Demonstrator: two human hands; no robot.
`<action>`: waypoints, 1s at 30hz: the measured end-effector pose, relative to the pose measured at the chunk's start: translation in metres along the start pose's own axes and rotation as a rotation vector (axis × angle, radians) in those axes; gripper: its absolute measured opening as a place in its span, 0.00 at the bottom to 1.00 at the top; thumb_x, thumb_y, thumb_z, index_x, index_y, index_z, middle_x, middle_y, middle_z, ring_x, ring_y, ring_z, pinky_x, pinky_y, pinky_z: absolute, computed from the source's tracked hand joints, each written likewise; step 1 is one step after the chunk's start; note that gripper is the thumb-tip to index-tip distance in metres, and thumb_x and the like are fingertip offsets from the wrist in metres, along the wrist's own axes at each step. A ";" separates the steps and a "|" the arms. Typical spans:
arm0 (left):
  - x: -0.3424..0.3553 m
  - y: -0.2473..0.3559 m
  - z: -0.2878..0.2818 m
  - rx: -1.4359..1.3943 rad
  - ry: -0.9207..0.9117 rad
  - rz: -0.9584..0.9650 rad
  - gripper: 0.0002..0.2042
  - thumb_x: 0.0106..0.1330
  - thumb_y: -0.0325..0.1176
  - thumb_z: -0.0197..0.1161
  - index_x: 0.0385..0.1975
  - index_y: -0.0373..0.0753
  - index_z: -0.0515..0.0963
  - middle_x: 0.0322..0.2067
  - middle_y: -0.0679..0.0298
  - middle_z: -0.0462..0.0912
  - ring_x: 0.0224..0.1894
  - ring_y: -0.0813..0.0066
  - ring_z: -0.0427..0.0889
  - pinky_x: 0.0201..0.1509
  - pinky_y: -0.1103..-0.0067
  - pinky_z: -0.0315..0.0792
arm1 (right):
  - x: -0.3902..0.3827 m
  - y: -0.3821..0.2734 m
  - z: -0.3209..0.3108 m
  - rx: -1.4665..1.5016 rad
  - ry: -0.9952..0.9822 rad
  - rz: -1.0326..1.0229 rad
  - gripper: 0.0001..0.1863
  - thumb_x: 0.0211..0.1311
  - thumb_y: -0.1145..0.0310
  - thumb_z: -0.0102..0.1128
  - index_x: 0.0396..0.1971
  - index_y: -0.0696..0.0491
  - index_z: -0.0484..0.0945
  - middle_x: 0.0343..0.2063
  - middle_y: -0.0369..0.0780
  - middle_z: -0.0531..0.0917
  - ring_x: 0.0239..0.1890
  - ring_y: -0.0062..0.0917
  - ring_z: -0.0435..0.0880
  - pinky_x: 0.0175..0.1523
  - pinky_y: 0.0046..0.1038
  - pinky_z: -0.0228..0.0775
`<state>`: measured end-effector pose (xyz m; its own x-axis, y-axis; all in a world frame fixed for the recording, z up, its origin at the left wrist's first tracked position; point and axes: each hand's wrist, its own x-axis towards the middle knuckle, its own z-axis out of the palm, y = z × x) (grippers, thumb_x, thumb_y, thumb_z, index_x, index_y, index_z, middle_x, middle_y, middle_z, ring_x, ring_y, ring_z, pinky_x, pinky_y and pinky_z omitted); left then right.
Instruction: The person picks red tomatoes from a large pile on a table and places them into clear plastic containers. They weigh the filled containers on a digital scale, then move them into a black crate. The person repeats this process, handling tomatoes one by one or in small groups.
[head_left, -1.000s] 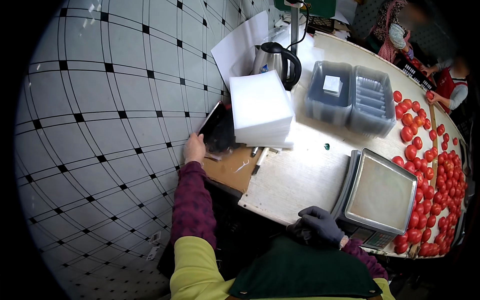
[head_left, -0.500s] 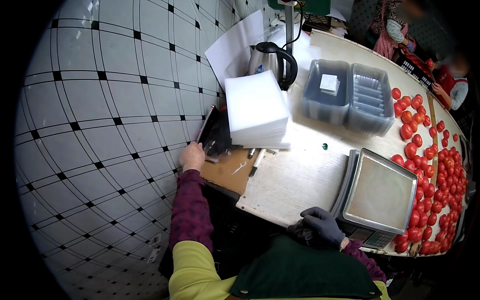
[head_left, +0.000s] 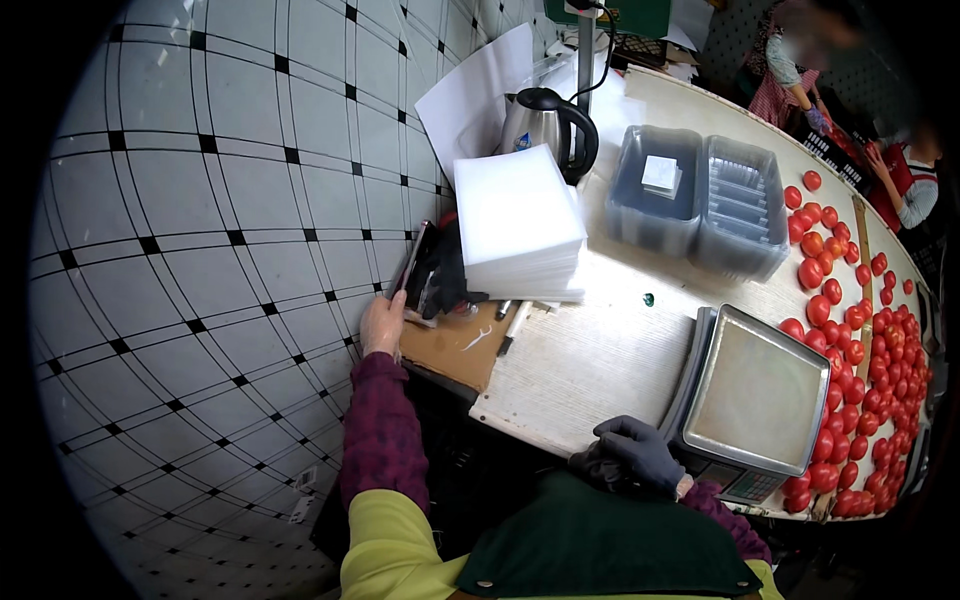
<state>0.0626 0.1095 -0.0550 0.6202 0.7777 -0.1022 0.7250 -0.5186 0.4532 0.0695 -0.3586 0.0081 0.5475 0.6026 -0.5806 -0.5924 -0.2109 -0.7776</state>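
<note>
My bare left hand is at the table's left edge by the tiled wall. Its fingers close on the lower end of a slim phone that leans upright. Dark crumpled material lies just beside the phone, on brown cardboard. In a grey glove, my right hand rests at the near table edge, left of the scale. Its fingers curl over a dark crumpled glove, partly hidden under the hand.
A stack of white foam sheets stands behind the cardboard, with a kettle beyond. Clear plastic trays are farther right. Many tomatoes cover the right side. A marker lies near the foam. Two people work at the far right.
The view has shifted slightly. My left hand stays at the phone's lower end, sitting a little lower, and the phone stands a bit steeper. My right hand has barely moved.
</note>
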 end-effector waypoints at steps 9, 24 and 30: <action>-0.245 0.104 0.036 -0.999 -0.938 0.390 0.41 0.57 0.47 0.69 0.66 0.38 0.54 0.58 0.56 0.67 0.61 0.66 0.66 0.63 0.71 0.62 | -0.005 -0.030 0.005 0.076 -0.140 -0.045 0.14 0.66 0.65 0.55 0.46 0.58 0.72 0.32 0.39 0.81 0.30 0.17 0.80 0.32 0.19 0.73; -0.369 0.131 0.020 -1.322 -0.273 -0.228 0.16 0.64 0.26 0.56 0.52 0.31 0.70 0.34 0.65 0.77 0.32 0.83 0.73 0.37 0.84 0.72 | 0.120 -0.192 -0.289 -1.691 0.498 -0.687 0.10 0.52 0.62 0.61 0.28 0.52 0.85 0.28 0.48 0.83 0.34 0.42 0.82 0.41 0.38 0.73; -0.431 0.123 0.041 -1.169 -0.438 -0.351 0.18 0.66 0.36 0.60 0.51 0.32 0.70 0.35 0.66 0.76 0.35 0.84 0.73 0.40 0.84 0.72 | 0.127 -0.212 -0.341 -1.445 0.384 -0.507 0.16 0.58 0.59 0.57 0.29 0.60 0.81 0.24 0.48 0.82 0.30 0.36 0.81 0.37 0.34 0.69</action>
<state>-0.1033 -0.3042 0.0083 0.6582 0.5128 -0.5512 0.3161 0.4763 0.8205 0.4663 -0.5000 0.0173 0.7500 0.6596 -0.0489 0.6095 -0.7179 -0.3363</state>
